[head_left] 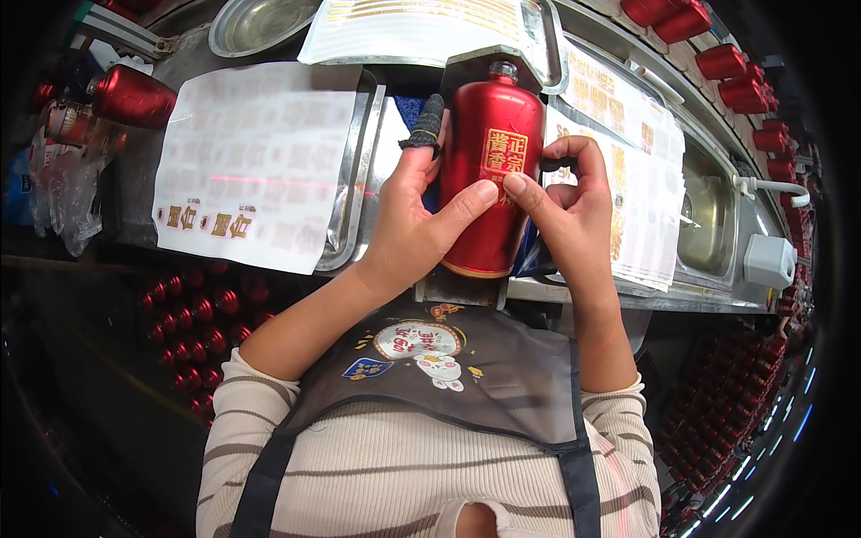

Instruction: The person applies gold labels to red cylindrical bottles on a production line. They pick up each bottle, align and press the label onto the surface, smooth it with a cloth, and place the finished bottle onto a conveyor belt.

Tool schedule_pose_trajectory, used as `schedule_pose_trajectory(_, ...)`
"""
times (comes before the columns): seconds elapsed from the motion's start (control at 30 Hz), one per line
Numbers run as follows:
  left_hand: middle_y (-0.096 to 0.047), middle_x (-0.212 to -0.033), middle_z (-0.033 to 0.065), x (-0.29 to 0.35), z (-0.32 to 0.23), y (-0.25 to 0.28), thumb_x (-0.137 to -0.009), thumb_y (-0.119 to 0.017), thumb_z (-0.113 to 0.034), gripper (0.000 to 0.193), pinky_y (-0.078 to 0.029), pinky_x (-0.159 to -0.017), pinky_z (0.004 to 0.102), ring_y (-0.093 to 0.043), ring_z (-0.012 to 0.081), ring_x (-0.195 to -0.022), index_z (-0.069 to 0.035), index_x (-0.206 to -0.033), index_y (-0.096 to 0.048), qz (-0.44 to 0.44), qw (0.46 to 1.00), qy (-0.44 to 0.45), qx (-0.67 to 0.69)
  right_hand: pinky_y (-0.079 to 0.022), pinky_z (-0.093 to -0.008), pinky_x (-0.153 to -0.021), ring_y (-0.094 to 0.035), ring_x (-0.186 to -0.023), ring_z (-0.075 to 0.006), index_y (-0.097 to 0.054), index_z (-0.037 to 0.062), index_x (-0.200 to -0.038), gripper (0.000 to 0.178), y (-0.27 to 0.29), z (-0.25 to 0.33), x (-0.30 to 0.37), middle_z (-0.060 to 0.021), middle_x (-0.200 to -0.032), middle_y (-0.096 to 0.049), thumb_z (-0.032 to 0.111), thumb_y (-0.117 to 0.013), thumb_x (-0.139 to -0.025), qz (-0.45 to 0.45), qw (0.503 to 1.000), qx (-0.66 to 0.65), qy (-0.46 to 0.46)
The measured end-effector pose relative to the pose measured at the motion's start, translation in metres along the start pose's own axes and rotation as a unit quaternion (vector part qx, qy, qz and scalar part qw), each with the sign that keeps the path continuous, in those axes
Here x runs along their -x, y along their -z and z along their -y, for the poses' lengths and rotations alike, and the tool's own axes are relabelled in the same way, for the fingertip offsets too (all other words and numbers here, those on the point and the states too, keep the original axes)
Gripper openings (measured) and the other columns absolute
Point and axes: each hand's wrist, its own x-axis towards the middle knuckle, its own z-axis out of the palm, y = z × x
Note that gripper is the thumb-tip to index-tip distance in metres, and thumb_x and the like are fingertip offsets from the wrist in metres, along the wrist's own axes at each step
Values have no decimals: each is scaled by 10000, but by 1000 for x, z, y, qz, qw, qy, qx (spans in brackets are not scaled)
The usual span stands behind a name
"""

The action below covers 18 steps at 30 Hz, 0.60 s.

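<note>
Hands: both are on the job, left hand [417, 206] and right hand [578, 202] closing in from either side, holding the red bottle [470, 134] between them.
Metal trays: the left tray [345, 224] sits under a white sheet [256, 117] with gold characters near its lower edge; the far tray [554, 54] carries a sheet striped in gold [413, 22].
Basin and sink: up at the far left there's a round metal basin [260, 25], contents hard to make out; over on the right, a steel sink [708, 224] beside a white jug [767, 262], whose contents I cannot tell.
Bottle: right in the middle, neck pointing away from the wearer, base toward the apron [529, 377], resting on a grey metal holder [459, 291] that shows behind the neck and below the base.
Gold label: it's on the bottle's upward face, just beyond the thumbs.
Left pose: thumb pressed across the front, index finger stretched up along the side in a black finger cover [431, 117].
Right pose: thumb tip close by the left one, index finger bent, dark covering at its tip, against the bottle's right side.
Forearms: both bare, reaching up from striped sleeves [247, 421].
</note>
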Motion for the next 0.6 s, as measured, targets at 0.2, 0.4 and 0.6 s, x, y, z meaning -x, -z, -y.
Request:
schedule_pose_trajectory(0.2, -603, -1257, 179, 1, 5, 2, -924, -719, -157, 620, -489, -992, 326, -603, 181, -1151, 76, -1400, -398, -4, 1000, -11, -4, -366, -168, -469, -524, -564, 11, -484, 28, -1101, 439, -3, 0, 2, -9, -834, -604, 190, -805, -850, 13, 999, -50, -15)
schedule_pose_trajectory(0.4, -629, -1208, 166, -3, -3, -3, -929, -720, -176, 541, -512, -952, 311, -616, 164, -1114, 66, -1332, -453, -23, 998, 44, 41, -382, -160, -492, -521, -572, 18, -485, 31, -1120, 371, -4, -11, 3, -19, -930, -604, 144, -758, -895, 7, 993, -115, 3)
schedule_pose_trajectory(0.6, -645, -1179, 156, -2, 0, -1, -934, -717, -182, 458, -521, -935, 307, -623, 155, -1086, 56, -1262, -503, -21, 999, 25, 21, -532, -191, -703, -684, -846, -105, -457, 17, -1164, 373, 1, -6, 3, -92, -1158, -531, 69, -723, -907, 39, 997, -59, -14)
